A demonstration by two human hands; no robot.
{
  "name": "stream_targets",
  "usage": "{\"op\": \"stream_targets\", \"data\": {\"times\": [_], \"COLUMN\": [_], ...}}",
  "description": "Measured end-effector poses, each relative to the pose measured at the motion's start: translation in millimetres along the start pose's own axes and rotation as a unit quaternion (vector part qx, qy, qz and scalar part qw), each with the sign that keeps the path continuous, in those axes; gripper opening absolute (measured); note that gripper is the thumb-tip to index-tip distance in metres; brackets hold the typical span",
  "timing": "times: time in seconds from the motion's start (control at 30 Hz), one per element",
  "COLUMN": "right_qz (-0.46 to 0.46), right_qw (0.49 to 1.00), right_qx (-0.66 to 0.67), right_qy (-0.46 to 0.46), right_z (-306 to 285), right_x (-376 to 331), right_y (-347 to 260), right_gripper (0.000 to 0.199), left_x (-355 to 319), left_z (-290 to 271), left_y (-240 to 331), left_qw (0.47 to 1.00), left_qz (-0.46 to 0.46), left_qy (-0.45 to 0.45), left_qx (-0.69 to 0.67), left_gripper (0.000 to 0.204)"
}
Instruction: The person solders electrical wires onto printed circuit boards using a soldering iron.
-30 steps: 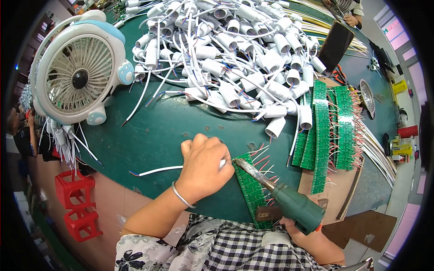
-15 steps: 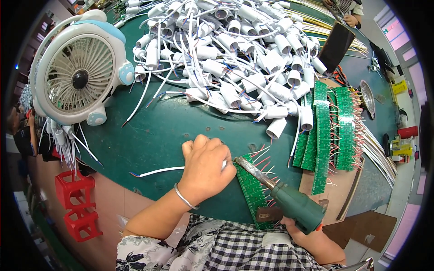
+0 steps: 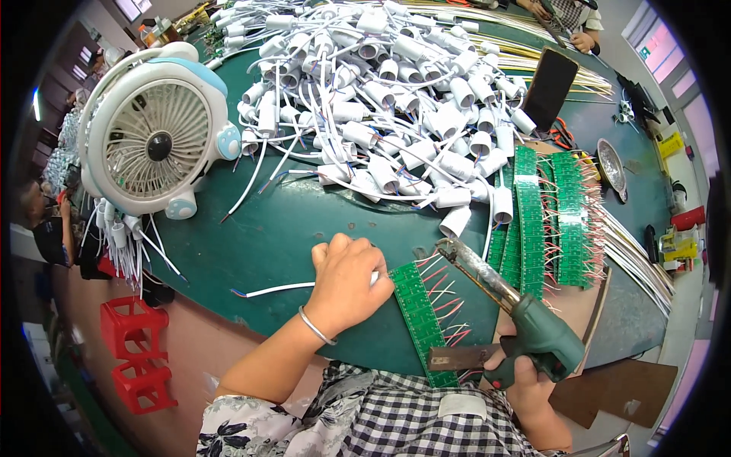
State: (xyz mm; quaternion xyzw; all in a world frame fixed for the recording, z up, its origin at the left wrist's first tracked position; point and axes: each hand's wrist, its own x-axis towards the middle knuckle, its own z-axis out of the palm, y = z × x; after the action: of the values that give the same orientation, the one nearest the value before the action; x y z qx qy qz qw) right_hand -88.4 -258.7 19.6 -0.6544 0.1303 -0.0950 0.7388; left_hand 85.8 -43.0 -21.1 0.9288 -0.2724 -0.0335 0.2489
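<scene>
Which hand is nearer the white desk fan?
Left. The left hand rests on the green mat below and right of the white desk fan; the right hand, gripping the green soldering gun, is farther right.

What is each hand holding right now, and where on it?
The right hand grips the green soldering gun by its handle. The left hand presses a white wire down near its end, beside the green circuit strip.

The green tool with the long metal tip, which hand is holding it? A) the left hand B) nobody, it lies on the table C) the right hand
C: the right hand grips the handle of the green soldering gun, while the left hand rests on a white wire beside the green circuit strip.
</scene>
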Motion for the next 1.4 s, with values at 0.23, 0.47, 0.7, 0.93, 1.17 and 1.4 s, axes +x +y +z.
{"op": "stream_targets", "data": {"times": [0.23,0.47,0.7,0.93,1.17,1.4], "right_qz": [-0.011,-0.036,-0.054,-0.031,0.023,0.064], "right_qw": [0.999,0.996,0.992,0.993,0.997,0.996], "right_qx": [0.005,0.031,0.038,0.059,0.073,0.062], "right_qy": [0.052,0.081,0.111,0.094,0.031,-0.029], "right_z": [-16.9,-21.2,-19.5,-19.1,-19.3,-18.3], "right_x": [-9.9,-13.3,-15.4,-9.9,-8.1,-14.3], "right_y": [6.2,4.6,8.0,12.6,18.0,19.7], "right_gripper": [0.057,0.052,0.051,0.054,0.057,0.054], "left_x": [26.4,183.1,240.6,154.8,-11.3,-38.2], "left_z": [-41.5,-80.8,-66.4,-109.2,-60.7,-4.0], "left_y": [-4.2,-48.5,-61.5,-18.4,37.0,21.4], "left_qw": [0.995,0.919,0.916,0.859,0.988,0.993], "left_qz": [0.008,0.25,0.247,0.308,0.133,0.06], "left_qy": [-0.023,0.243,0.028,0.148,0.005,0.095], "left_qx": [-0.093,0.184,0.315,-0.381,-0.073,0.02], "left_gripper": [0.011,0.01,0.029,0.032,0.024,0.012]}}
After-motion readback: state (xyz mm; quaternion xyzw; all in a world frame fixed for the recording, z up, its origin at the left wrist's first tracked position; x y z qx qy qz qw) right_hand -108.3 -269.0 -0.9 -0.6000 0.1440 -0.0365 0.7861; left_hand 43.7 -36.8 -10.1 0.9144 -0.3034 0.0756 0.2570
